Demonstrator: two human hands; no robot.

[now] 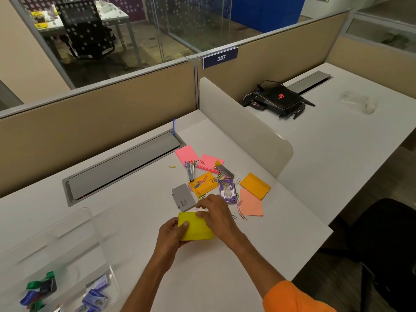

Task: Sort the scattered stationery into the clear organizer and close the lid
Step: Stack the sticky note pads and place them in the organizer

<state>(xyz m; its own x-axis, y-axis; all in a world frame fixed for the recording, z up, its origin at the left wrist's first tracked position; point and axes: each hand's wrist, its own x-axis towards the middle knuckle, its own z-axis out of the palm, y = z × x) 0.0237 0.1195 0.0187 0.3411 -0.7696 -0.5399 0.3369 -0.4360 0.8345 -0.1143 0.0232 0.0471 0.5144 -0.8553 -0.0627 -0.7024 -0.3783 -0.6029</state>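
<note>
The left hand (172,233) pinches a flat square yellow paper pad (195,226). The right hand (216,213) pinches its top edge. The see-through plastic organizer (67,262) sits at 8 o'clock.

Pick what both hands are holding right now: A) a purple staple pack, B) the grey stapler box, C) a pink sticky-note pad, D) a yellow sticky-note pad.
D: the left hand grips the yellow sticky-note pad from the side while the right hand touches its top edge.

A low white divider (243,122) stands on the tabletop (126,221). Beyond the divider lies a black router (279,97) with a red logo, with a crumpled clear plastic bag (360,102) farther off. Behind the divider, a blue sign (220,57) reads 387.
</note>
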